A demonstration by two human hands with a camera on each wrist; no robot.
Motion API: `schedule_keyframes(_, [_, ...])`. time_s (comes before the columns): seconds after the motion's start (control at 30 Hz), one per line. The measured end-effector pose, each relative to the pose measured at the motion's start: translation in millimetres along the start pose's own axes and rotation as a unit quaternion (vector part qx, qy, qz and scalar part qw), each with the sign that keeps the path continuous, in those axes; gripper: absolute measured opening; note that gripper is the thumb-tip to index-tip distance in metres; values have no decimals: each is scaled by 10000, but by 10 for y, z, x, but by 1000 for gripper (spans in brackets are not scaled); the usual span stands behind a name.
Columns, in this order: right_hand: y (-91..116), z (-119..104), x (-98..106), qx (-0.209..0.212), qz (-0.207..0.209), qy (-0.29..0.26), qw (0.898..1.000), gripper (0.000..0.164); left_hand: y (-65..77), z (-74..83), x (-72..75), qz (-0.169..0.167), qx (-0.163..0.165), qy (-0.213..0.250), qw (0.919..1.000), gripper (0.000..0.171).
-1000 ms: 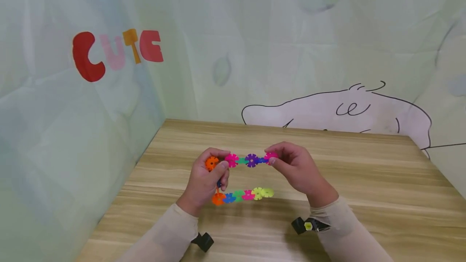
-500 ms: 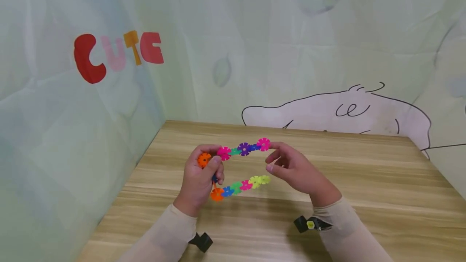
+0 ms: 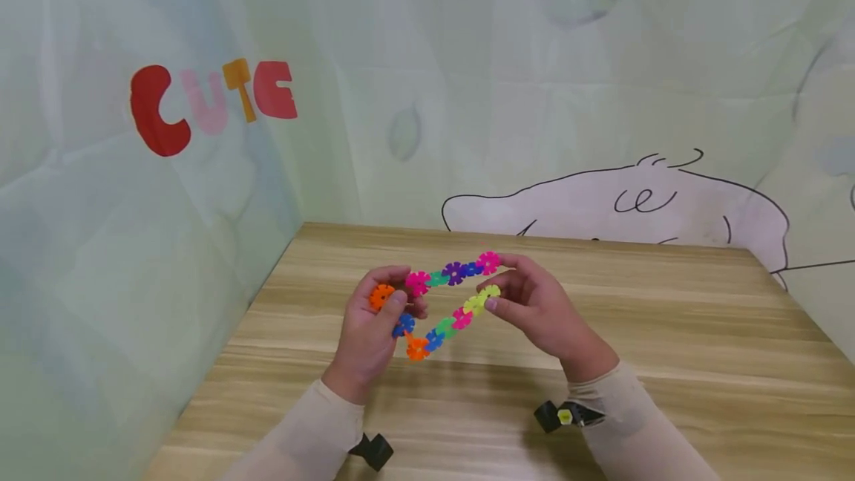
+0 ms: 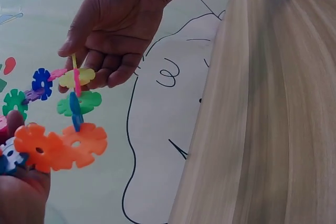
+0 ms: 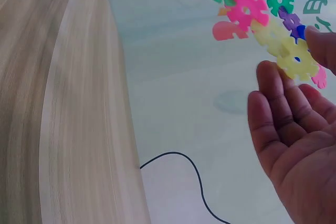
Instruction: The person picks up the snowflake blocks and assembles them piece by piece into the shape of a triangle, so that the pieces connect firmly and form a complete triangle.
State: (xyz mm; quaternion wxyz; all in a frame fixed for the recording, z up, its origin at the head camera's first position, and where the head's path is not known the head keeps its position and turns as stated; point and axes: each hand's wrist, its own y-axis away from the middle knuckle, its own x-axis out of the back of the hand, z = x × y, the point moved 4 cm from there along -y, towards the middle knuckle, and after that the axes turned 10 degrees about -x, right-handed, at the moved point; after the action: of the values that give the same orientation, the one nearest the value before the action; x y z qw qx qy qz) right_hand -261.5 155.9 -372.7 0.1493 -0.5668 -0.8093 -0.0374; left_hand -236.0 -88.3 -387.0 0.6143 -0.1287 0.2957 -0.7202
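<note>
A chain of colourful interlocking snowflake discs is held above the table in a bent, open loop. My left hand [image 3: 366,332] grips its left bend, with the thumb by an orange disc [image 3: 381,297] and a blue disc [image 3: 404,326] below it. Between thumb and fingers, my right hand [image 3: 551,310] pinches the yellow end disc [image 5: 307,67] of the lower strand. At the upper strand's end, a pink disc [image 3: 488,263] meets the right index fingertip. Two joined orange discs [image 4: 90,152] show large in the left wrist view. Fingers partly hide the chain on the left.
Beneath the hands lies a wood-grain table [image 3: 668,318]. A printed backdrop [image 3: 374,80] with coloured letters and a line drawing rises along its left and far edges. Black wrist cameras sit at both cuffs.
My right hand has let go of the pink end's pinch and taken hold of the yellow end. The lower strand has swung up towards the upper one; the left hand keeps its grip.
</note>
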Motion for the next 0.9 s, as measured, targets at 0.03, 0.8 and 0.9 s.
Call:
schedule_keyframes(0.03, [4, -13, 8, 93, 97, -28, 9999, 56, 5, -5, -8, -79, 26, -73, 9999, 24])
schedule_keyframes(0.8, [42, -42, 99, 792, 1005, -169, 9916, 61, 41, -73, -93, -806, 362, -216, 9959, 29])
schedule_keyframes(0.9, [49, -48, 103, 952, 1036, -98, 9900, 60, 46, -75, -101, -881, 378, -187, 9952, 31])
